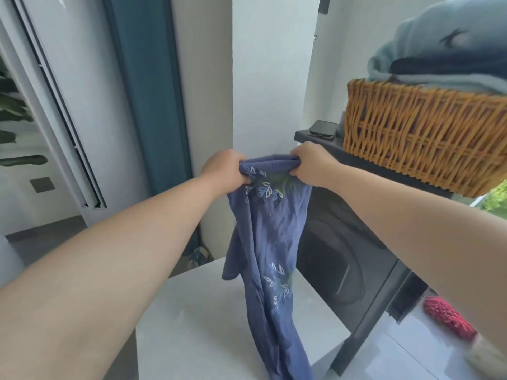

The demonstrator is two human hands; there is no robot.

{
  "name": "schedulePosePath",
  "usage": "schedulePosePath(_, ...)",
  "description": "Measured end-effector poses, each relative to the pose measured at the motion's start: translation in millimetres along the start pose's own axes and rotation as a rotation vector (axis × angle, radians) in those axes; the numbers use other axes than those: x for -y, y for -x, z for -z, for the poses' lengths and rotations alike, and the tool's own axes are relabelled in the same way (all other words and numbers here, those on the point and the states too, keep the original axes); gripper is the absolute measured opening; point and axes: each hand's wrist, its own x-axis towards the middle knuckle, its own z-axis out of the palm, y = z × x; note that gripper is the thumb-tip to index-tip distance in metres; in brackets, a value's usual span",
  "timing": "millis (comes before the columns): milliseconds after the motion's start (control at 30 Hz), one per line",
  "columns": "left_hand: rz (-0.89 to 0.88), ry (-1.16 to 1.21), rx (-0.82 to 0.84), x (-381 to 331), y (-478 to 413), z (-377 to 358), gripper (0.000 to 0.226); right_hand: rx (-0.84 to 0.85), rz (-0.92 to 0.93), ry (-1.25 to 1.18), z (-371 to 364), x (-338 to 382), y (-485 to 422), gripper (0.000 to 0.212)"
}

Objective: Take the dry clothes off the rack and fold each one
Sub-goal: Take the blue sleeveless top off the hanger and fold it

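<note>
Both arms are stretched out in front, and the two hands sit close together at the same height, each clenched on the top edge of a blue garment (270,231). The left hand (225,171) has its fingers curled tight over the bunched left end of that edge; the right hand (311,165) grips the other end the same way, knuckles up, thumb tucked under the cloth. Between the two fists the edge runs short and nearly level, gathered into folds.

From that grip the garment hangs straight down, its long axis vertical, crumpled and narrow rather than spread. A leaf print shows just below the hands and again lower on the cloth. Its lower part trails over a pale tabletop (192,311) beneath the hands.

Just beyond the right hand stands a dark washing machine (337,256), with a phone (322,129) lying on top and a wicker basket (422,135) to the right of the grip, heaped with light blue clothes (439,50).
</note>
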Motion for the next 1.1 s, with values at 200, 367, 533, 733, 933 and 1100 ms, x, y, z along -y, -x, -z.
schedulePosePath(200,-0.032,-0.101,-0.364,-23.4,-38.6,36.9,0.012,-0.394,-0.011,-0.036,34.8,6.0,-15.6,0.018)
schedulePosePath(367,-0.105,-0.16,-0.442,-26.5,-41.2,53.3,0.012,-0.463,0.052,-0.044,57.8,13.6,-7.9,0.02)
schedulePosePath(533,-0.145,-0.201,-0.211,-8.7,-10.1,34.7,0.024,-0.267,0.043,-0.098,25.9,8.6,18.1,0.012)
schedulePosePath(733,-0.081,-0.159,0.255,11.5,64.7,-35.9,0.025,0.113,-0.054,-0.175,-58.0,-5.8,78.5,0.011)
schedulePosePath(933,-0.036,-0.06,0.607,26.5,113.4,-92.5,0.029,0.445,-0.093,-0.222,-111.4,-12.5,129.6,0.015)
schedulePosePath(1100,0.029,-0.017,0.855,27.9,138.9,-109.3,0.025,0.63,-0.159,-0.291,-131.4,-20.1,158.8,0.025)
